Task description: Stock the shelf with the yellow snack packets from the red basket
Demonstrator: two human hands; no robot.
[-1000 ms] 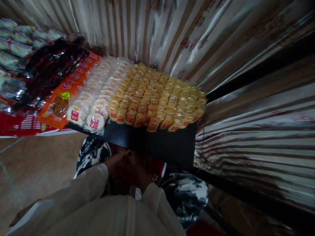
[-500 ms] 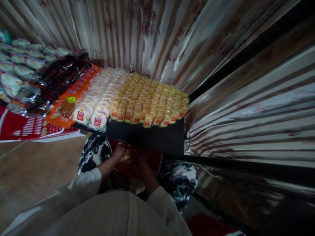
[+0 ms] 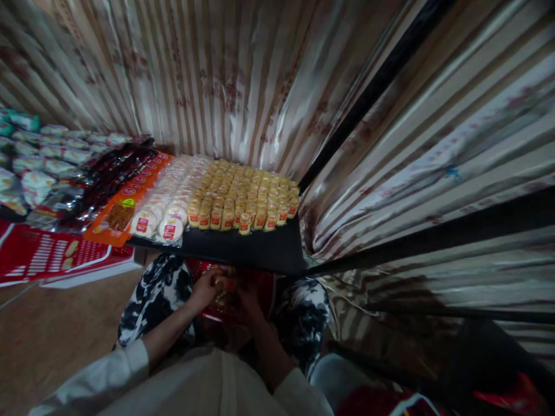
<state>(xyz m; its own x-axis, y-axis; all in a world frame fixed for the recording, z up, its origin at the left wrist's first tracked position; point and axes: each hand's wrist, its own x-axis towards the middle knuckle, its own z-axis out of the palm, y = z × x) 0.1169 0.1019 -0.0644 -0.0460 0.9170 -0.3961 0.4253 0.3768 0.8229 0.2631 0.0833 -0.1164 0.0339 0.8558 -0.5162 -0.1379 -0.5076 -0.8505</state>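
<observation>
My left hand is below the front edge of the black shelf, its fingers curled against a small wrapped yellow-orange snack. Close by on the other side, my right hand lies in shadow, and its fingers are too dark to make out. Both hands are over a shiny red package between my knees. On the shelf above them stand rows of small yellow wrapped cakes with red labels. Left of these are two rows of round white wrapped crackers.
The black shelf overhangs my hands. Further left lie an orange snack packet, dark shiny packets and pale packets. A red carton is under the shelf's left part. Black poles and a striped curtain enclose the right and back.
The view has shifted, so the shelf goods appear lower and slightly left. Both hands stay at the red package, and the wrapped snack shows more clearly beside my left fingers.
</observation>
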